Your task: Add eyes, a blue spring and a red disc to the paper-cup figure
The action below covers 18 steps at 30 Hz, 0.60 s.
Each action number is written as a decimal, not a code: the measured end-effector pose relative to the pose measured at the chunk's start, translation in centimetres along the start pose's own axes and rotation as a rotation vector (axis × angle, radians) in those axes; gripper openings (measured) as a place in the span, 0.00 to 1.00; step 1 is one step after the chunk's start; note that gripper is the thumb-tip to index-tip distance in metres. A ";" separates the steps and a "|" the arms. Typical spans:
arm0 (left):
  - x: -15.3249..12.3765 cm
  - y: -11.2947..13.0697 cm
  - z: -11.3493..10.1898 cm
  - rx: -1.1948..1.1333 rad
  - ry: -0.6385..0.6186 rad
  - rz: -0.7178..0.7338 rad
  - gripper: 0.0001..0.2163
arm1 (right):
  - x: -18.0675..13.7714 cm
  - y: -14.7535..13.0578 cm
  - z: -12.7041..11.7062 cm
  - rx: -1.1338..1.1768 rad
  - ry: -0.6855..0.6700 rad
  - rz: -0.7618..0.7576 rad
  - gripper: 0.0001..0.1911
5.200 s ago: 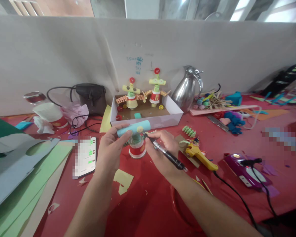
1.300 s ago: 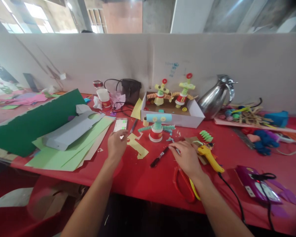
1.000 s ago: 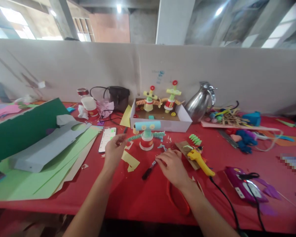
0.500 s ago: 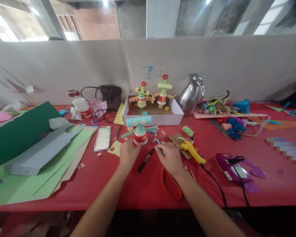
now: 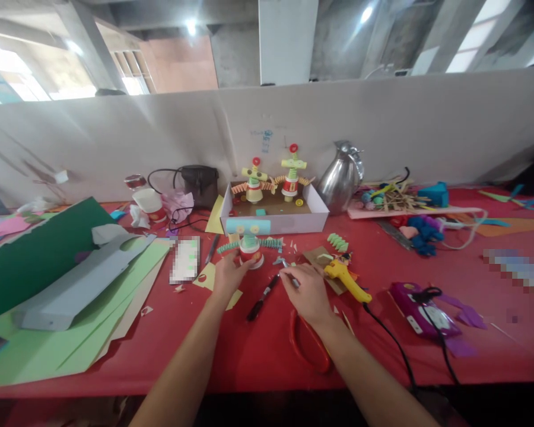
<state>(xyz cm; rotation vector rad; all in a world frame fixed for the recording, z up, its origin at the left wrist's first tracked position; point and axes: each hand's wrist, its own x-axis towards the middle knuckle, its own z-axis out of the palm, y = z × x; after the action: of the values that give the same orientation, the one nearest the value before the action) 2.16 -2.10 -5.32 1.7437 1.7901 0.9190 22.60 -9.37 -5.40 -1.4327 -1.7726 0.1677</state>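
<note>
A small robot figure made from a paper cup (image 5: 250, 255), with a light-blue tube head and folded green paper arms, stands on the red table. My left hand (image 5: 229, 274) is closed around the lower left of its cup, thumb across the front. My right hand (image 5: 308, 290) rests to the right with fingertips pinched together. Something thin and greyish shows under those fingers, too small to name. Just left of the right fingertips lies a black marker (image 5: 263, 298). Red-handled pliers or scissors (image 5: 309, 350) lie partly beneath the right wrist, their working end hidden.
A white box (image 5: 276, 223) behind holds two similar figures (image 5: 254, 188). A steel jug (image 5: 340, 178) stands beside it. On the right lie a yellow glue gun (image 5: 349, 281) with its cord and a purple device (image 5: 420, 311). Coloured paper sheets (image 5: 102, 326) and a phone-like blurred object (image 5: 184, 261) are left.
The camera has tilted up slightly, so everything sits lower in view. My left hand keeps its hold on the figure, and my right hand has hardly moved.
</note>
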 end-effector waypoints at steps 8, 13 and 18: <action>-1.2 -0.2 -0.9 -0.033 0.009 0.013 0.16 | -0.4 -1.2 -1.7 -0.093 -0.202 -0.092 0.10; -5.6 -1.0 -3.0 -0.010 0.111 0.047 0.16 | -4.8 -1.4 -4.8 -0.278 -0.427 -0.020 0.15; -11.5 -0.2 -1.9 0.151 0.098 0.323 0.12 | -8.6 -0.3 -5.0 -0.335 -0.418 0.078 0.25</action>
<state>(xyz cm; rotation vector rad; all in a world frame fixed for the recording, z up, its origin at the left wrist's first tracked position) 1.51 -13.71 -5.58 2.1631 1.7052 1.0339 25.73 -18.81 -6.39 -1.8071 -2.1600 0.2326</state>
